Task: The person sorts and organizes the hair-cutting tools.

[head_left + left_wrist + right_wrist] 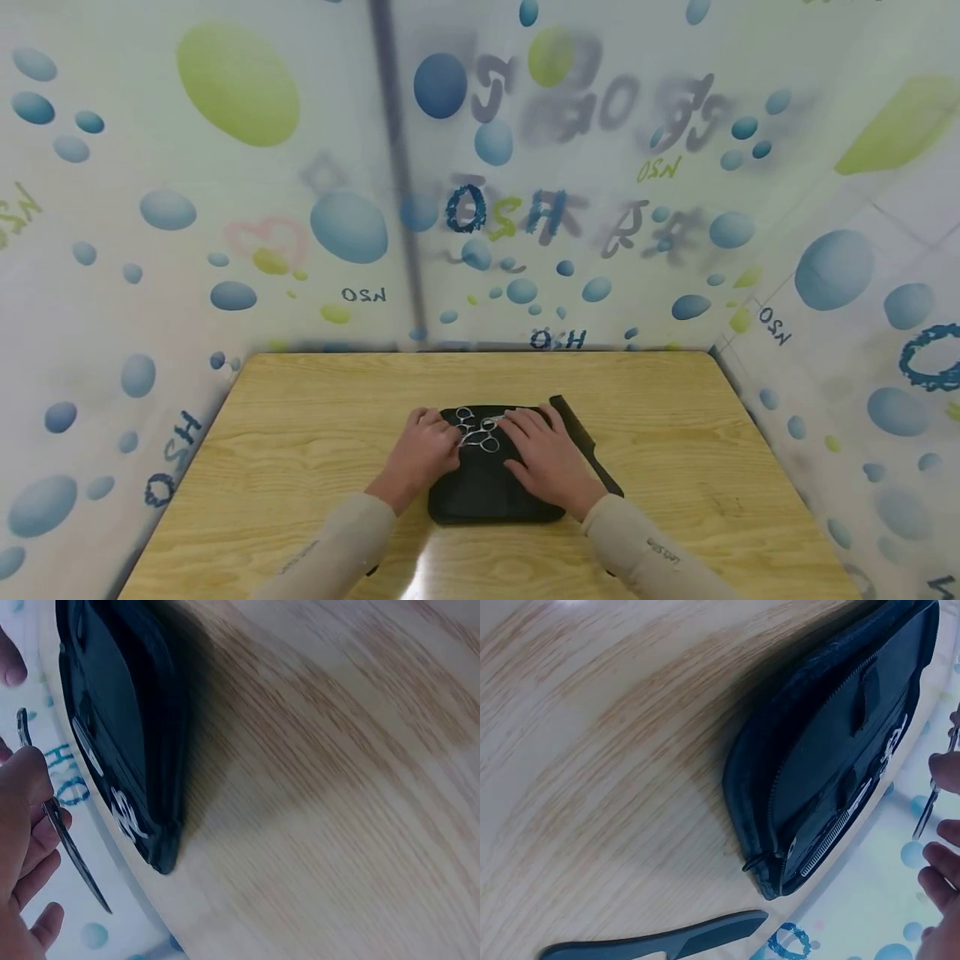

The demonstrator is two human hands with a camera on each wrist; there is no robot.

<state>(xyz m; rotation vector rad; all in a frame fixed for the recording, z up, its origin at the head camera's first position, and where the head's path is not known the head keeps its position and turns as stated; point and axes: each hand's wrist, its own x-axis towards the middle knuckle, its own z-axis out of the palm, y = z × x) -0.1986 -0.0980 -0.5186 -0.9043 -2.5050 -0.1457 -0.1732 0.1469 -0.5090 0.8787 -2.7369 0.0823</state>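
Resting in black case (821,750): silver scissors (891,748)

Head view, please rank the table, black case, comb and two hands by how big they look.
Table
Black case, partly covered
Left hand and right hand, too alike to rank
Comb, long but narrow

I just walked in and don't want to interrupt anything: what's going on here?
A person is handling a pair of scissors above a black zippered case on a wooden table. The left hand pinches the scissors, handle end towards the right hand. That hand is spread close by; whether it touches them is unclear. A second pair, apparently thinning shears with a toothed blade, lies on the case. A black comb lies on the table, right of the case.
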